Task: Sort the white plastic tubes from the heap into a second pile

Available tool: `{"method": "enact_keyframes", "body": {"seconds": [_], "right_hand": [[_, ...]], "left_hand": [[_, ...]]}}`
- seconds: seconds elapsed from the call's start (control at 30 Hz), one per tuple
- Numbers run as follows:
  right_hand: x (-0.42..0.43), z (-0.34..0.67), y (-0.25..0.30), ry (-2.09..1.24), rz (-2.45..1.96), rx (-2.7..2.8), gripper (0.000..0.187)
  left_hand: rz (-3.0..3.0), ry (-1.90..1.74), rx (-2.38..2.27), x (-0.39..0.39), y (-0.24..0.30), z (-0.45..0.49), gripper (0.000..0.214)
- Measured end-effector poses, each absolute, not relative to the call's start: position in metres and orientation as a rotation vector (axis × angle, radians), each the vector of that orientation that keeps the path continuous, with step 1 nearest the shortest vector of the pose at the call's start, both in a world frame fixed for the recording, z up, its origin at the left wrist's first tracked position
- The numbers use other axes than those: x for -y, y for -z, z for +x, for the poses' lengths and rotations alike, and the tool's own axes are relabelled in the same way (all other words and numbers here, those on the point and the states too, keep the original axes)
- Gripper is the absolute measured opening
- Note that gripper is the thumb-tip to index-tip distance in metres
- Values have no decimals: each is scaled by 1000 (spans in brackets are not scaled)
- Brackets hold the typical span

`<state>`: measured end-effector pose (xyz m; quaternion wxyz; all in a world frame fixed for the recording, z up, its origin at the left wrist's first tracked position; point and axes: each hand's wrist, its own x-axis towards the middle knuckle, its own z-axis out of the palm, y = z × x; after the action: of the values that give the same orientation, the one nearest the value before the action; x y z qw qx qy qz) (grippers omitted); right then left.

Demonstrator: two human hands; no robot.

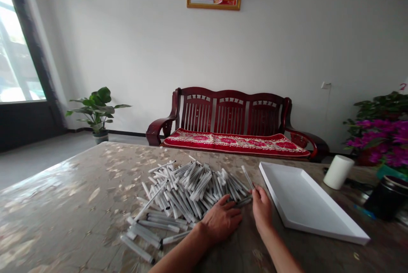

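A large pile of white pens (185,188) lies spread on the patterned table (73,205). My left hand (220,221) rests palm down at the near right edge of the pile, fingers stretched over some pens. My right hand (262,208) sits just right of it, fingers closed in a pinch on one pen (247,177) that points up and away. A dark pen (244,201) lies between the two hands. A shallow white tray (331,226) stands right of my right hand and holds nothing.
A white cylinder (338,172) and a dark round container (387,198) stand at the table's right, beside pink flowers (382,139). Behind the table is a red wooden bench (232,126), with a potted plant (97,113) at the left.
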<state>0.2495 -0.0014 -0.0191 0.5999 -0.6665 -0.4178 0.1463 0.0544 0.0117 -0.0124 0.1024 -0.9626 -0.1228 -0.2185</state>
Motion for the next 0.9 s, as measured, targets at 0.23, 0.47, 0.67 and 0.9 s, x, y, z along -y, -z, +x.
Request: {"method": "enact_keyframes", "body": {"seconds": [0.23,0.47,0.67,0.9], "right_hand": [[-45,250,23,-344,-1626,1043,37],[-50,236,27,-330,-1611,1050,50],[-11,241,6,-406,-1454,994,44],[49,224,-6,-747,-1333,1053,39]], "left_hand": [[-2883,579,296,-19,6,43,15],[-2896,554,241,-32,5,31,16],[-2989,529,276,-18,-1,35,22],[-3153,1585,1601,32,10,66,29]]}}
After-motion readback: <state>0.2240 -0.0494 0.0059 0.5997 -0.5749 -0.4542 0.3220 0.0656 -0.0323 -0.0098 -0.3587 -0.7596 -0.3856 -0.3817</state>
